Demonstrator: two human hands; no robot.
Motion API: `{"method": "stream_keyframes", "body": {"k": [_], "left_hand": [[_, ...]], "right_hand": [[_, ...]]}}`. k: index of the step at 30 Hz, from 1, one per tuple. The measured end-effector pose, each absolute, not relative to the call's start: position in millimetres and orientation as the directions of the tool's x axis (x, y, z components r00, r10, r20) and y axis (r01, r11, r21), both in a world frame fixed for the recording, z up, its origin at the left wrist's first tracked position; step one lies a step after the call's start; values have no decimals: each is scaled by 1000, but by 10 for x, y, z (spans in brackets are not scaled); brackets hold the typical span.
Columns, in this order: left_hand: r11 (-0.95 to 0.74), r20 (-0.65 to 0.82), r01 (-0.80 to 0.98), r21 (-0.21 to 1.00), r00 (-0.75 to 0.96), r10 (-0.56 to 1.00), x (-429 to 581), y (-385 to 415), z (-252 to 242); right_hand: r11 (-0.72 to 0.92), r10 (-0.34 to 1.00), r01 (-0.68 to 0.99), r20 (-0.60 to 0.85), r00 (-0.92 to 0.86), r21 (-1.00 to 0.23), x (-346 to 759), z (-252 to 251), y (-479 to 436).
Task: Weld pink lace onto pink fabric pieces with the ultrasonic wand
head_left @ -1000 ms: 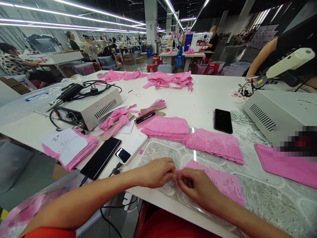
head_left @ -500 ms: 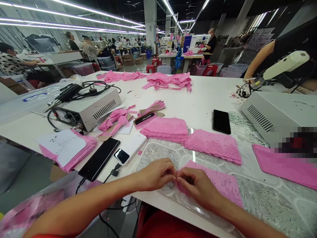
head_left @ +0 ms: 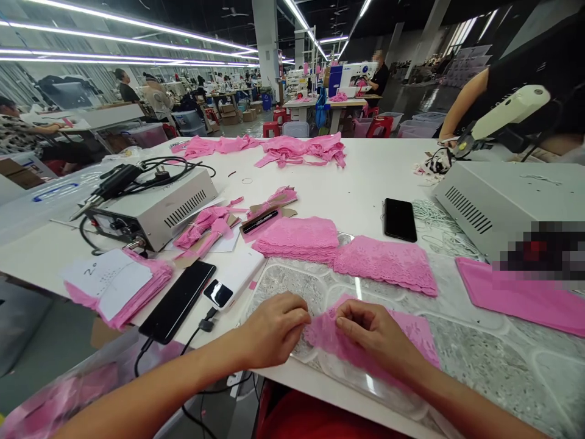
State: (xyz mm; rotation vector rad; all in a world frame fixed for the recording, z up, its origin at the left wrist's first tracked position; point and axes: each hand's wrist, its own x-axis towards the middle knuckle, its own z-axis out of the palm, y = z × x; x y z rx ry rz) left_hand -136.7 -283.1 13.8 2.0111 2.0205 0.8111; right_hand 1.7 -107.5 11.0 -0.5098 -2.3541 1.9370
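- While the left hand [head_left: 278, 326] is held out over the mat [head_left: 292, 283], its thumb and fingertips are drawn together; whether any edge is gripped there cannot be told.
- Just right of those fingertips, the pink lace piece [head_left: 323, 332] is found, left end slightly raised, its long axis run rightward beneath the other hand.
- And now the right hand [head_left: 368, 329]: lace appears pinched between thumb and fingers, and, being set over the piece, this hand is placed nearer its bulk.
- Just beyond the right hand, a lace stack [head_left: 386, 263] is laid, apart from the piece.
- Well to that hand's right, folded pink fabric [head_left: 507, 299] is seen.
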Motion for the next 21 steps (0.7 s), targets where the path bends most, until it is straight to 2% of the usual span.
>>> {"method": "stream_keyframes", "body": {"k": [3, 7, 11, 13, 17, 21], "left_hand": [[-215, 279, 904, 371, 112, 954, -1305, -2829, 194], [-295, 229, 934, 201, 248, 941, -1275, -2804, 167], [-302, 150, 948, 103, 285, 947, -1348, -2812, 137], [-336, 136, 941, 25, 330, 934, -1397, -2811, 153], [-392, 123, 914, -105, 403, 907, -1447, -2763, 246], [-408, 93, 898, -166, 426, 900, -1449, -2694, 352]], "right_hand": [[79, 338, 180, -144, -930, -980, 125, 147, -989], [20, 567, 129, -95, -818, -991, 486, 180, -769], [-39, 842, 85, -79, -534, -996, 1081, 159, -532], [-108, 925, 53, -120, -359, -993, 1388, 138, -456], [-252, 962, -1, -251, -109, -968, 1889, 85, -369], [-293, 956, 28, -293, 9, -956, 2224, -25, -278]]}}
